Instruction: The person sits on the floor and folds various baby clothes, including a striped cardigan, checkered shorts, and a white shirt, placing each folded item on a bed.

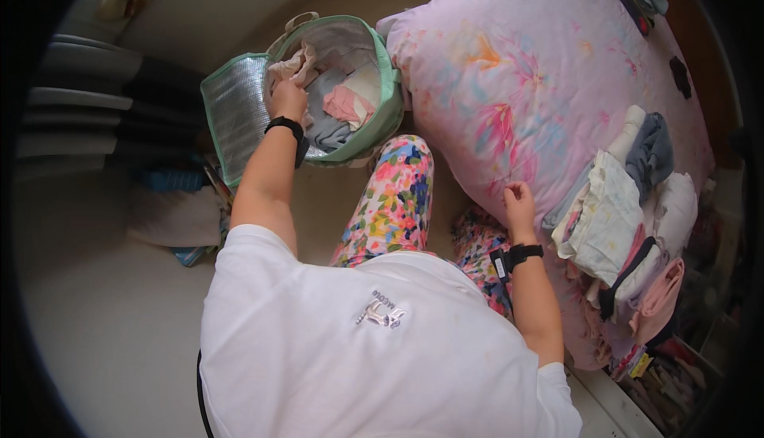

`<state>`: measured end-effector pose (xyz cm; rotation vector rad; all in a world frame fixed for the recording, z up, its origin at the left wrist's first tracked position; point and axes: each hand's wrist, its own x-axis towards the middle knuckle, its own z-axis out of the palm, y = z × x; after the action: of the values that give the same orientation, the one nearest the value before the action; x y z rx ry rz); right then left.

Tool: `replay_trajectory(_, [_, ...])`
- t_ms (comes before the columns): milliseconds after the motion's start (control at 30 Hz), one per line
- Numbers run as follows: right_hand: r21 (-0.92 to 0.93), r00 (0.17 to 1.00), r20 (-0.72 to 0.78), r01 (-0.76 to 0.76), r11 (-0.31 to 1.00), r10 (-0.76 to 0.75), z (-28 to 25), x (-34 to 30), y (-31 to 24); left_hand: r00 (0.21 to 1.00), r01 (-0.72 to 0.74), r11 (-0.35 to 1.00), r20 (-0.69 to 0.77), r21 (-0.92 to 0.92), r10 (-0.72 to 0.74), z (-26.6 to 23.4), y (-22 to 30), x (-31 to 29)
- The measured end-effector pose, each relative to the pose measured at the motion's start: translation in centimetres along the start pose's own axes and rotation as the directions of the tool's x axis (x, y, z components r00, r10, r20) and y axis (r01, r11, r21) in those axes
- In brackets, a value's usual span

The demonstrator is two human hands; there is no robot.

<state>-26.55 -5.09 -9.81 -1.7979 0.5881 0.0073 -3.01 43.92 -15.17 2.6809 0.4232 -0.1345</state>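
Note:
My left hand (288,101) reaches into a mint-green insulated bag (387,112) with a silver lining, its fingers closed on a crumpled beige garment (296,66) by the bag's left rim. Inside the bag lie a grey-blue garment (325,124) and a pink cloth (347,105). The bag's silver lid (239,112) is folded out to the left. Over the near edge of the bed, my right hand (519,201) has its fingers curled together, with nothing visible in them. Beneath it is a pink floral quilt (446,64).
To the right on the bed is a pile of folded clothes (609,219). Smaller dark items (637,0) lie at the bed's far corner. Striped dark and grey fabric (87,104) hangs at the left, above a pale bundle (179,214) on the floor.

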Motion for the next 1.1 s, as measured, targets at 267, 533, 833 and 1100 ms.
replay_trajectory(267, [0.056, 0.991, 0.073, 0.109, 0.992, -0.113, 0.9, -0.1, -1.9, 0.837, -0.516, 0.731, -0.442, -0.446, 0.321, -11.3, 7.9, -0.9])
replay_trajectory(533, [-0.047, 0.918, 0.059, 0.395, 0.918, -0.392, 2.0, -2.1, -6.9, 0.607, -0.609, 0.012, -0.456, -0.793, 0.651, -20.1, 21.9, -11.5])
replay_trajectory(833, [-0.044, 0.852, -0.128, 0.506, 0.862, -0.507, -0.9, -7.3, -9.4, 0.424, -0.626, -0.059, -0.403, -0.778, 0.811, -19.7, 31.5, -20.3])
replay_trajectory(1100, [-0.26, 0.594, -0.215, 0.731, 0.631, -0.776, -3.4, -9.0, -10.5, 0.145, 0.082, 0.011, 0.023, -0.997, 0.989, -12.2, 34.6, -22.9])
